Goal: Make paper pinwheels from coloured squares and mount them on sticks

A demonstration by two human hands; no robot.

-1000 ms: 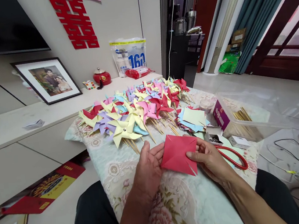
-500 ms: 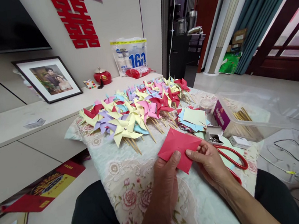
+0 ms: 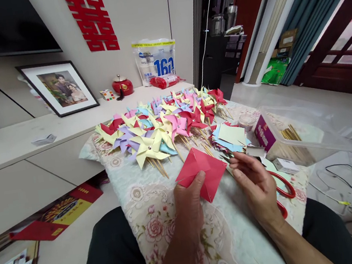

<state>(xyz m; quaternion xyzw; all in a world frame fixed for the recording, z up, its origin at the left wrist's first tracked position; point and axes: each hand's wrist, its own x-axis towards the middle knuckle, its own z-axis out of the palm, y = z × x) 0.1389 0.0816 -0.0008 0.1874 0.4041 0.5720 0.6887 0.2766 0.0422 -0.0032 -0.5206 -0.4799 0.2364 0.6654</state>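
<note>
My left hand (image 3: pixel 190 200) pinches a red square of paper (image 3: pixel 206 173) between thumb and fingers, above the flowered tablecloth. Slits run in from the paper's corners, and creases show on it. My right hand (image 3: pixel 255 182) hovers just right of the paper with thumb and fingers apart and nothing visible between them. Beneath it lie red-handled scissors (image 3: pixel 286 184); their dark blade tips point left past my fingers. Behind my right hand is a stack of coloured paper squares (image 3: pixel 231 135). Finished paper pinwheels (image 3: pixel 150 146) on sticks are heaped beyond the left hand.
A clear plastic box (image 3: pixel 292 153) of wooden sticks stands at the right, with a small white box (image 3: pixel 285 165) before it. A round clear container (image 3: pixel 247 121) sits behind the stack. A low cabinet (image 3: pixel 5 154) runs along the wall, bearing a framed photo (image 3: pixel 61 89).
My right hand has let go of the red paper and moved right, its fingers opening. The left hand keeps the paper and has shifted slightly left. The view has turned slightly.
</note>
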